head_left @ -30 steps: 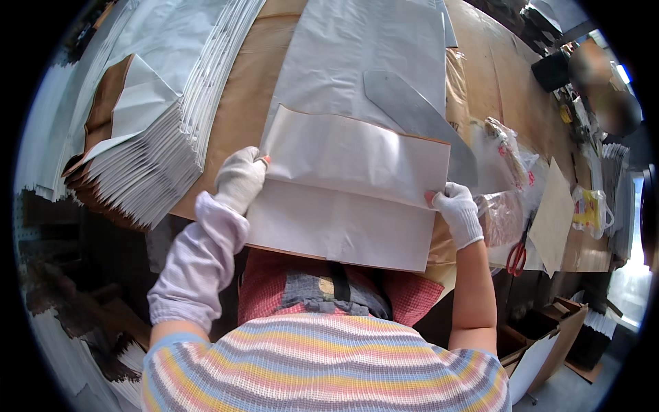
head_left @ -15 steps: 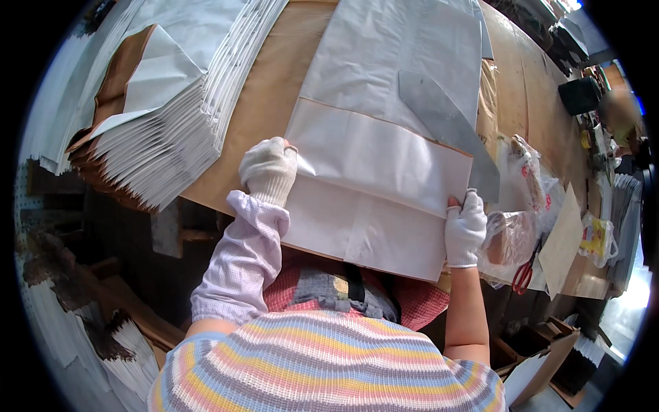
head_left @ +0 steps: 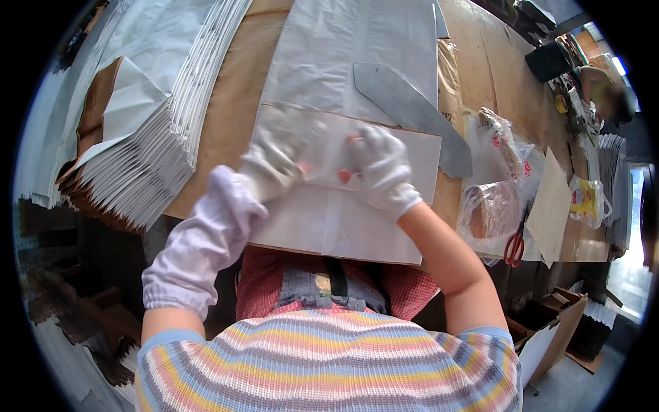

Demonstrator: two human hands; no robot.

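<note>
A large white paper sack (head_left: 343,69) lies lengthwise before me, its near end carrying a folded flap (head_left: 419,156) with a brown edge. My left hand (head_left: 283,152), in a whitish glove, is over the left part of the fold; motion smears its fingers. My right hand (head_left: 379,165), also gloved, lies over the middle of the fold, with bare thumb tip and a bare fingertip showing apart. Nothing shows in its grasp. A flat grey plate (head_left: 415,113) with angled ends rests on the sack beyond my right hand, reaching past the sack's right edge.
A fanned stack of white and brown sacks (head_left: 141,161) stands at left. On the right are clear plastic bags (head_left: 491,209), red-handled scissors (head_left: 514,248), a cream sheet (head_left: 547,209) and a yellow packet (head_left: 587,200). Another person (head_left: 607,96) is at far right.
Both hands have moved inward from the sack's side edges onto the folded flap, close together. The right hand has loosened from the right edge. The whole view has shifted slightly.
</note>
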